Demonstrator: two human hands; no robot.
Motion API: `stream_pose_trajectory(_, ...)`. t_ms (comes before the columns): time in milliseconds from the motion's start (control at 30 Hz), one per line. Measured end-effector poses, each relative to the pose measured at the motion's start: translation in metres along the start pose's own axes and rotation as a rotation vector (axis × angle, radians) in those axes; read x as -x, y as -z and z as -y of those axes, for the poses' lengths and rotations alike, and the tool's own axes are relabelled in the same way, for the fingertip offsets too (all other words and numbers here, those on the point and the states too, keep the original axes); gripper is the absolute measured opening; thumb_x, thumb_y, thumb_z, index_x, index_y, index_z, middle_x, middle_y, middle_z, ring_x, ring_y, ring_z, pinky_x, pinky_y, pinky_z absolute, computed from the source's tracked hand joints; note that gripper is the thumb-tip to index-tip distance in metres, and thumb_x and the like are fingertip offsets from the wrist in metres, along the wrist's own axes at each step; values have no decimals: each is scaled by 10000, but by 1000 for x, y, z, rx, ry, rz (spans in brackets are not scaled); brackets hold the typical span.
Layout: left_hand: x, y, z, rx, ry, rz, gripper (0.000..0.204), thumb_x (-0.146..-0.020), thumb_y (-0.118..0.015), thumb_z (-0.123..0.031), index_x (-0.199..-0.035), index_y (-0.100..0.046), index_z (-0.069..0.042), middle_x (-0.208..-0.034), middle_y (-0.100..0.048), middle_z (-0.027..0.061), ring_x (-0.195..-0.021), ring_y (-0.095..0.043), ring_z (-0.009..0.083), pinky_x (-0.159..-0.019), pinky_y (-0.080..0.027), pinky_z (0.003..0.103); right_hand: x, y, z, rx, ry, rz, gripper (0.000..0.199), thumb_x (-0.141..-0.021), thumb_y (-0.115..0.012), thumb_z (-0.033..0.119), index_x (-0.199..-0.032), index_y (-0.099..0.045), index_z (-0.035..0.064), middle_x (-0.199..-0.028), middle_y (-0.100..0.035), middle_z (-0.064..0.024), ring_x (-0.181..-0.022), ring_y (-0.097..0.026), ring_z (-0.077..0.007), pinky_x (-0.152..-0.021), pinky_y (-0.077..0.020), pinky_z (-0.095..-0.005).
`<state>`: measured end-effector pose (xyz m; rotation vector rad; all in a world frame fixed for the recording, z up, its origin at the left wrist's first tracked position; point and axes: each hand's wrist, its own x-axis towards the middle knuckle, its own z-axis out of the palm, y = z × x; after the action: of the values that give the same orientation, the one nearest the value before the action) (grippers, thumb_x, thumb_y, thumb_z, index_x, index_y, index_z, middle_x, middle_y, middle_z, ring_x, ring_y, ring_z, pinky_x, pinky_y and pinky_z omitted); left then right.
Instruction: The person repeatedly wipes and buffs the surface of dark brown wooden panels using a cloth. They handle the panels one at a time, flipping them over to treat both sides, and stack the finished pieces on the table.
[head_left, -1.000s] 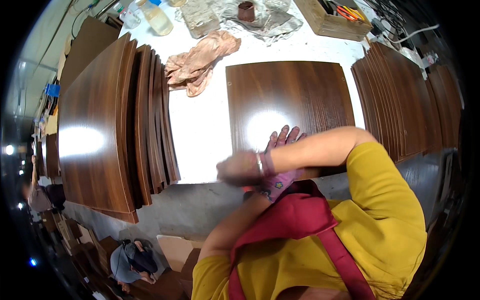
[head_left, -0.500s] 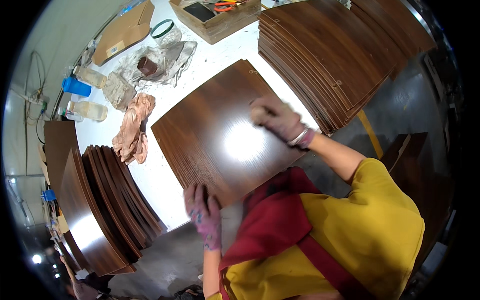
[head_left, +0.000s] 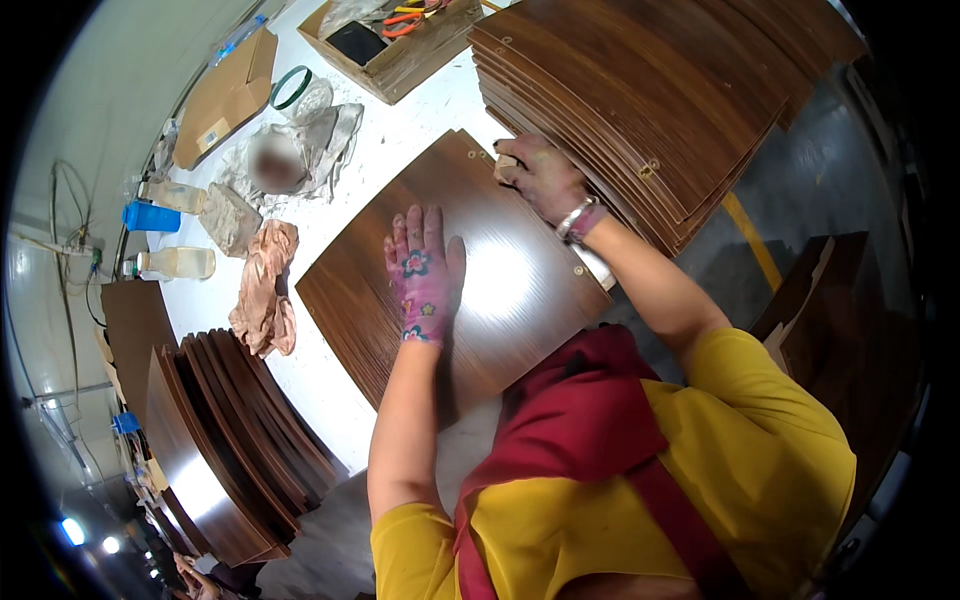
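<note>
A dark brown wood-grain panel (head_left: 370, 250) lies on the white table in front of me, with a bright glare across its right half. My left hand (head_left: 422, 285), in a pink flowered glove, rests flat on the panel with the fingers stretched out. At the panel's far right edge, my right hand (head_left: 545, 182) is curled around a small tan block (head_left: 506, 168); its glove is stained. Most of the block is hidden by the fingers. Metal fittings show near the panel's corners.
A tall stack of similar panels (head_left: 640, 90) stands close to my right hand. More panels (head_left: 235, 430) lean upright at left. Across the table lie a crumpled tan cloth (head_left: 268, 290), bottles (head_left: 178, 263), a blue cup (head_left: 152, 217), a tape roll (head_left: 291, 88) and a tool box (head_left: 395, 75).
My left hand has moved from the panel's near left corner onto its middle. The right hand has shifted from over the surface to the far right edge, still gripping the block.
</note>
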<state>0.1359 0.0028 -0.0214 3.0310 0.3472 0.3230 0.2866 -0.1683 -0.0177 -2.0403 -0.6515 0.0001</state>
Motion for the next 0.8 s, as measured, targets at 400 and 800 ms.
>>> stream_pose_trajectory(400, -3, -3, 3, 3, -4, 13, 543, -916, -533, -368, -1403, -459, -140, -1458, -432, 106, -1366, -358, 323, -1139, -236, 471, -108, -46, -4, 255, -132, 192, 257, -840, -634, 180, -1061, -678, 56, -1058, -649, -156, -950, -636, -284, -843, -493, -394)
stream_pose_trajectory(800, 1, -4, 5, 47, -2, -22, 538, -910, -541, -371, -1392, -477, -141, -1448, -444, 102, -1374, -349, 312, -1141, -215, 475, -119, -62, -12, 273, 124, 77, 232, -898, -546, 196, -1010, -672, 36, -964, -652, -189, -886, -630, -348, -794, -500, -402)
